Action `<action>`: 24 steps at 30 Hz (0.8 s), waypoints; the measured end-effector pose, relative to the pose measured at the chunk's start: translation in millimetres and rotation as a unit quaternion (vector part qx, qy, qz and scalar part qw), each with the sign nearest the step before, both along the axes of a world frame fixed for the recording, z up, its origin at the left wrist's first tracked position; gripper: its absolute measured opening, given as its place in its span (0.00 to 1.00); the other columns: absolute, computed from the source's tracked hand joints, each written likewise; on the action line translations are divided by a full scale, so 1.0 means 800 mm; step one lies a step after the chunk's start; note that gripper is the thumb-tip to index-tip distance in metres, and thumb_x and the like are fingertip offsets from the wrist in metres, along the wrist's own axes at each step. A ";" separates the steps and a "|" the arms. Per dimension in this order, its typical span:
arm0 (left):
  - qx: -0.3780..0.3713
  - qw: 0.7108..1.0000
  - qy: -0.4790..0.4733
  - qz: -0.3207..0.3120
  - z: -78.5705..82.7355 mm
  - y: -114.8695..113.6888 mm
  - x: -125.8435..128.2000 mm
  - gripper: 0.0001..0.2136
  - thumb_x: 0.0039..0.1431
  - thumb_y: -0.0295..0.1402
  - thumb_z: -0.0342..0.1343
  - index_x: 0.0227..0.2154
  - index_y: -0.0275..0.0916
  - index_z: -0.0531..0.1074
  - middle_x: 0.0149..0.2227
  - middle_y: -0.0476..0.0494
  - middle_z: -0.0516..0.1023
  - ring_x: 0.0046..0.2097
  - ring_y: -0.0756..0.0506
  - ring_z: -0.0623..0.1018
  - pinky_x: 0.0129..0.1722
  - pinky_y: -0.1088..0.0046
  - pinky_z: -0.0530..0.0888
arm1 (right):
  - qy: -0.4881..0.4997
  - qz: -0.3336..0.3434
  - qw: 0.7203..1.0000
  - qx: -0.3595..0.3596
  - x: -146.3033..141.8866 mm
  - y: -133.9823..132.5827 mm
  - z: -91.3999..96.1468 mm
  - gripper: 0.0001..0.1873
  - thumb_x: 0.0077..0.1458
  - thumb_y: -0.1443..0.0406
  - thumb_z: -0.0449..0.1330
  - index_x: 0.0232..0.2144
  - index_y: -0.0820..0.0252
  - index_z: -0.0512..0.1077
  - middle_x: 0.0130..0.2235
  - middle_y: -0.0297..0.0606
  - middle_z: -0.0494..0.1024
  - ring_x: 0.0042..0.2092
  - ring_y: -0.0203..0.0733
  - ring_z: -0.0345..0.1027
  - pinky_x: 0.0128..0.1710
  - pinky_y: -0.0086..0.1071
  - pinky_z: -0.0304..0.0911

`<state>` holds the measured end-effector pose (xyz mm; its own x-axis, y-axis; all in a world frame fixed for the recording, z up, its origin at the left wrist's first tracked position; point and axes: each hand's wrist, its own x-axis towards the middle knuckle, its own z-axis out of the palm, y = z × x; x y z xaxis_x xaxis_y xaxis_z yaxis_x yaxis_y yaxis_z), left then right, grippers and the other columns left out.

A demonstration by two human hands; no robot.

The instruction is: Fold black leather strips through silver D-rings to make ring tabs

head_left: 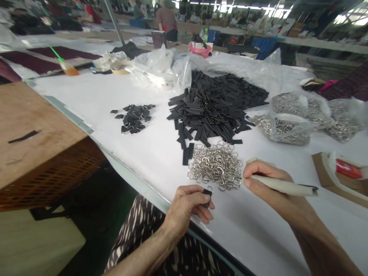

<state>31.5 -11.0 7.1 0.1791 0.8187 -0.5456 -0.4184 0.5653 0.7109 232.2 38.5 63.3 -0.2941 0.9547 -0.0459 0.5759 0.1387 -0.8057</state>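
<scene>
My left hand (188, 205) is closed at the table's near edge, pinching a small black strap looped through a metal D-ring (208, 191). My right hand (264, 180) is closed round a cream-handled brush (284, 186) whose dark tip points right. Just beyond both hands lies a heap of loose metal D-rings (215, 165). Behind that is a big pile of black strap pieces (212, 105). A small pile of finished strap-and-ring loops (133, 118) lies further left on the white table (115, 96).
Clear bags of metal rings (290, 122) sit at the right, beside an open cardboard box (339, 172) with a red tube. Crumpled plastic bags (161, 67) and a glue bottle (67, 68) are at the back. A wooden surface over an orange crate (43, 168) stands left. A person works far behind.
</scene>
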 end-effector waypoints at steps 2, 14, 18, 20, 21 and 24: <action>-0.006 1.000 -0.003 0.009 0.001 0.000 0.000 0.05 0.41 0.28 0.57 0.16 0.32 0.72 0.20 0.43 0.77 0.16 0.50 0.74 0.15 0.78 0.69 | -0.009 0.006 1.000 0.013 -0.001 -0.001 -0.002 0.03 0.52 0.65 0.55 0.27 0.57 0.66 0.25 0.31 0.65 0.27 0.36 0.57 0.26 0.29 0.54; 0.042 0.993 0.081 0.076 0.011 0.019 -0.058 0.09 0.42 0.33 0.64 0.21 0.31 0.73 0.11 0.53 0.66 0.12 0.56 0.62 0.11 0.82 0.56 | -0.089 0.030 0.995 0.037 -0.003 -0.003 -0.011 0.12 0.54 0.55 0.55 0.25 0.55 0.70 0.23 0.32 0.69 0.27 0.39 0.62 0.26 0.32 0.57; 0.127 0.952 0.193 0.201 0.018 0.060 -0.120 0.10 0.39 0.30 0.66 0.20 0.30 0.71 0.14 0.53 0.64 0.16 0.57 0.59 0.13 0.81 0.55 | -0.083 -0.025 0.996 0.032 -0.006 -0.003 -0.012 0.10 0.53 0.56 0.57 0.29 0.54 0.72 0.20 0.31 0.69 0.24 0.38 0.62 0.21 0.29 0.57; 0.146 0.925 0.236 0.261 0.025 0.089 -0.152 0.08 0.39 0.26 0.65 0.20 0.30 0.69 0.15 0.52 0.64 0.17 0.55 0.63 0.14 0.79 0.60 | -0.072 -0.045 0.995 0.044 -0.008 -0.003 -0.010 0.09 0.53 0.57 0.57 0.32 0.54 0.72 0.22 0.32 0.71 0.24 0.37 0.63 0.22 0.29 0.59; 0.154 0.914 0.246 0.283 0.029 0.103 -0.166 0.07 0.41 0.25 0.62 0.22 0.30 0.69 0.18 0.50 0.66 0.18 0.54 0.65 0.17 0.78 0.65 | -0.065 -0.048 0.995 0.058 -0.008 -0.003 -0.010 0.09 0.53 0.58 0.57 0.33 0.54 0.72 0.25 0.32 0.72 0.24 0.36 0.63 0.23 0.28 0.60; 0.200 0.873 0.286 0.342 0.038 0.133 -0.189 0.05 0.48 0.24 0.55 0.30 0.35 0.67 0.26 0.49 0.70 0.28 0.52 0.72 0.32 0.75 0.72 | -0.049 -0.054 0.993 0.095 -0.008 -0.003 -0.011 0.09 0.53 0.58 0.57 0.36 0.53 0.71 0.30 0.33 0.74 0.26 0.36 0.65 0.25 0.28 0.62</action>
<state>-119.7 95.1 37.2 -0.6335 0.7731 -0.0320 -0.0724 -0.0181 0.9972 225.9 36.3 54.3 -0.1928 0.9745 0.1150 0.6707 0.2165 -0.7095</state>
